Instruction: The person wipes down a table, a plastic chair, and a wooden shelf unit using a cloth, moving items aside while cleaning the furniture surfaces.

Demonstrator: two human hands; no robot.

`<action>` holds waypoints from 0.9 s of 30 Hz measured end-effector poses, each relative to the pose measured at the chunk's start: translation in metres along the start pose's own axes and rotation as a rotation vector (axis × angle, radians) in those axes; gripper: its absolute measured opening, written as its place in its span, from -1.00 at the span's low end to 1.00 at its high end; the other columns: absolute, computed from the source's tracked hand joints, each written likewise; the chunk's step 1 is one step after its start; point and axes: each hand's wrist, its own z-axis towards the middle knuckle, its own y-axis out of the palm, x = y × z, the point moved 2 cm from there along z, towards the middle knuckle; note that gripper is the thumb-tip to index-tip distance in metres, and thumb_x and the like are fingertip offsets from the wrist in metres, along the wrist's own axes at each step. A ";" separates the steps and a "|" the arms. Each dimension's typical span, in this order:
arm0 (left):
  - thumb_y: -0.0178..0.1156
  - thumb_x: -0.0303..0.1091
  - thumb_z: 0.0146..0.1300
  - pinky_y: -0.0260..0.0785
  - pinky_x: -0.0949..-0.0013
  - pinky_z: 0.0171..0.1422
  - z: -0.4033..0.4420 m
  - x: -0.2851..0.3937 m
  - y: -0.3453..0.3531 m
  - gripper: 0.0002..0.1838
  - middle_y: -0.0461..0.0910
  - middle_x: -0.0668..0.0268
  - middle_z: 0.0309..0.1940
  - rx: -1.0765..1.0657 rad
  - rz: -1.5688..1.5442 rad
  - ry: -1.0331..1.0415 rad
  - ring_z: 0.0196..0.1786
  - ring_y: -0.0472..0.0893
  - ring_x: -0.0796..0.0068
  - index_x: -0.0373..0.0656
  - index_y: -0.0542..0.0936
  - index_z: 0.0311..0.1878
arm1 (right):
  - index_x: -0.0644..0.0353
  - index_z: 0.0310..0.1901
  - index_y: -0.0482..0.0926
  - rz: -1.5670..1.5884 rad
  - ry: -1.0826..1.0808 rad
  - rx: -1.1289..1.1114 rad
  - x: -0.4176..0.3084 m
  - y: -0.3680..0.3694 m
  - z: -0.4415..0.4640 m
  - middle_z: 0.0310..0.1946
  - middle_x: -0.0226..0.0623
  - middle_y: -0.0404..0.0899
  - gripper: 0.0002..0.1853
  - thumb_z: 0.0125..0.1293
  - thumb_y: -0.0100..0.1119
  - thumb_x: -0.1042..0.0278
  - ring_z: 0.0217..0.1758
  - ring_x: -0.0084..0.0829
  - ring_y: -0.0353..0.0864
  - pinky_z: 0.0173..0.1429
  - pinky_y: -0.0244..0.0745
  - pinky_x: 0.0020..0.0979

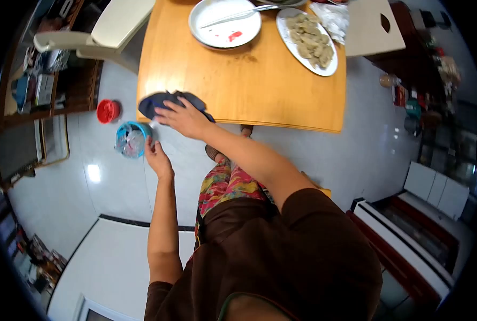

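At the near left corner of the table, my right hand (187, 119) lies on a dark blue cloth (197, 101). Its fingers are spread out flat over the cloth, pressing it to the wood. Just below that corner, off the table edge, my left hand (159, 159) is held half cupped with thumb and fingers apart. I see nothing in it. Beside it, on the floor, stands a blue bin (129, 140) with a clear plastic liner and some rubbish inside.
The wooden table (222, 85) bears a white dish (225, 40) with red scraps and utensils, an oval plate (332, 69) of dumplings and crumpled white tissue (332, 20). A red container (108, 111) is on the floor. Pale chairs (115, 24) flank the table.
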 end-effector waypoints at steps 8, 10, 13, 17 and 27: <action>0.24 -0.32 0.30 0.10 -0.05 0.51 -0.006 0.096 0.082 -0.36 0.22 0.04 0.49 -0.311 0.702 0.875 0.50 0.21 -0.08 -0.09 0.35 0.45 | -0.23 0.39 0.42 -0.379 0.508 -0.065 0.060 -0.098 -0.285 0.49 -0.55 0.27 -0.45 0.34 0.10 0.18 0.57 -0.28 0.11 0.57 -0.10 0.20; 0.30 -0.18 0.26 -0.01 -0.22 0.54 -0.019 0.097 0.110 -0.26 0.12 0.11 0.56 -0.399 0.837 0.922 0.58 0.05 -0.09 0.07 0.29 0.51 | -0.23 0.41 0.39 -0.385 0.717 -0.034 0.077 -0.125 -0.338 0.50 -0.52 0.24 -0.46 0.39 0.07 0.13 0.59 -0.26 0.09 0.57 -0.14 0.21; 0.33 -0.09 0.22 -0.14 -0.31 0.56 -0.044 0.109 0.140 -0.21 0.03 0.09 0.59 -0.495 0.942 0.933 0.61 -0.03 -0.12 0.15 0.28 0.52 | -0.20 0.44 0.35 -0.398 1.007 0.165 0.110 -0.155 -0.381 0.53 -0.48 0.18 -0.45 0.42 0.05 0.10 0.60 -0.22 0.06 0.56 -0.15 0.23; 0.34 0.01 0.21 -0.15 -0.34 0.55 -0.069 0.124 0.167 -0.17 -0.03 0.02 0.60 -0.570 1.021 0.973 0.61 -0.06 -0.18 0.19 0.26 0.54 | -0.20 0.47 0.31 -0.411 1.276 0.273 0.150 -0.168 -0.389 0.55 -0.47 0.15 -0.43 0.43 0.05 0.10 0.61 -0.19 0.04 0.56 -0.16 0.26; 0.50 0.19 -0.06 -0.08 -0.36 0.52 -0.116 0.149 0.242 0.10 -0.06 -0.06 0.59 -0.612 1.190 0.779 0.56 -0.01 -0.33 0.26 0.18 0.56 | -0.22 0.48 0.26 -0.323 1.385 0.322 0.280 -0.221 -0.373 0.55 -0.44 0.10 -0.40 0.44 0.09 0.09 0.59 -0.10 0.04 0.43 0.16 0.27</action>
